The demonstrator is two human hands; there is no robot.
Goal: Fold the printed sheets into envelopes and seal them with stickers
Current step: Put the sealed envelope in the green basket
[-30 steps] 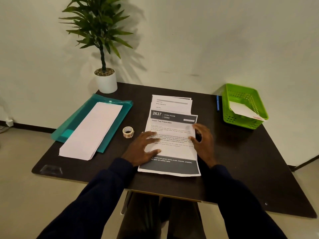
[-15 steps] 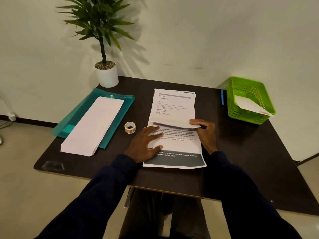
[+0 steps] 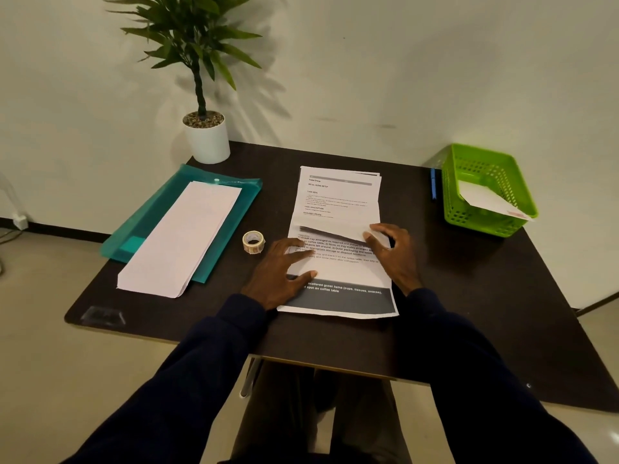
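Left to right: a small roll of paper stickers waits beside the white printed sheet, which lies mid-tabletop. The left hand, fingers spread flat, anchors the sheet. The right hand pinches its folded-over top flap, presumably aligning the crease. The green plastic mesh basket half hides a white envelope.

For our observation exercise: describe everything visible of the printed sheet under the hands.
The printed sheet is white paper with black text and a dark grey band at its near edge. It lies on the table, overlapping other sheets, its far end folded over, flap raised. The left hand presses it; the right hand pinches the flap.
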